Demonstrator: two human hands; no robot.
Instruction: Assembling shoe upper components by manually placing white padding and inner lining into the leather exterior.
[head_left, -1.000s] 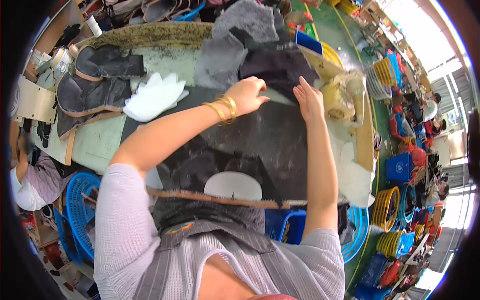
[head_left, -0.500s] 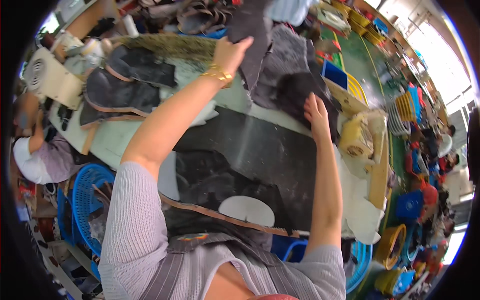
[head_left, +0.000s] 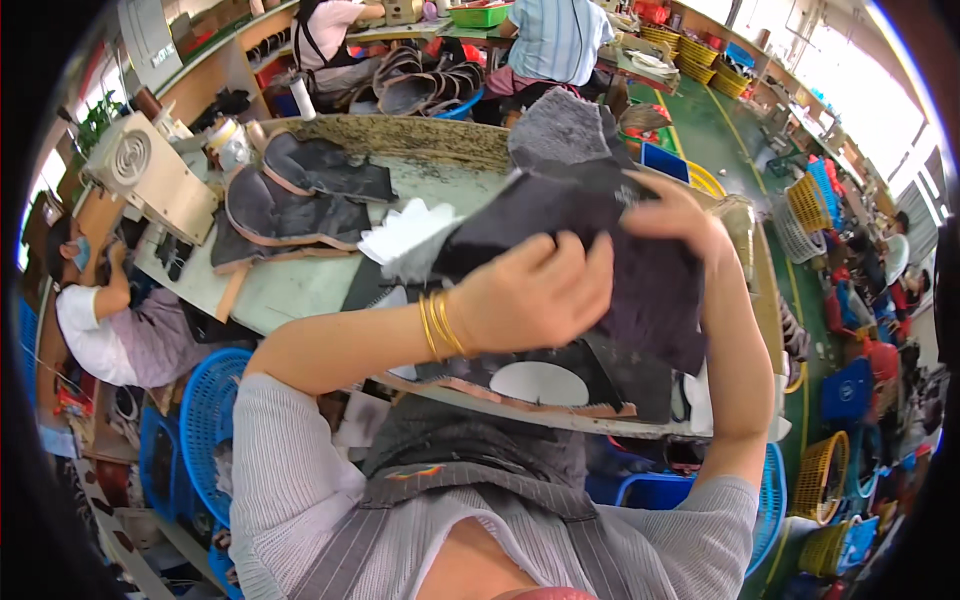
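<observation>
A dark, fleecy-backed fabric piece [head_left: 655, 310] is raised over the table in front of me. My right hand [head_left: 680, 215] grips its upper right edge, fingers bent over the cloth. In front of the same piece, my left hand [head_left: 530, 295] has its fingers curled against it; the fingertips are partly blurred and what the thumb does is hidden. Behind it shows a grey fleecy piece [head_left: 560, 125]. White jagged-edged sheets [head_left: 408, 235] lie left of the held piece. Below my hands, a dark piece with a brown edge strip and a white oval [head_left: 540, 384] rests on the table.
Stacked dark cut pieces [head_left: 295, 215] lie on the table's left, near a cream sewing machine [head_left: 150, 165]. A white spool [head_left: 303, 100] stands at the back. Blue baskets [head_left: 205, 430] flank the table. Other people work at the left and far side, including one in a striped shirt [head_left: 560, 40].
Both hands have come nearer each other. My left hand has moved down and right from the far edge, bringing the dark fabric toward me. My view now takes in more of the room beyond.
</observation>
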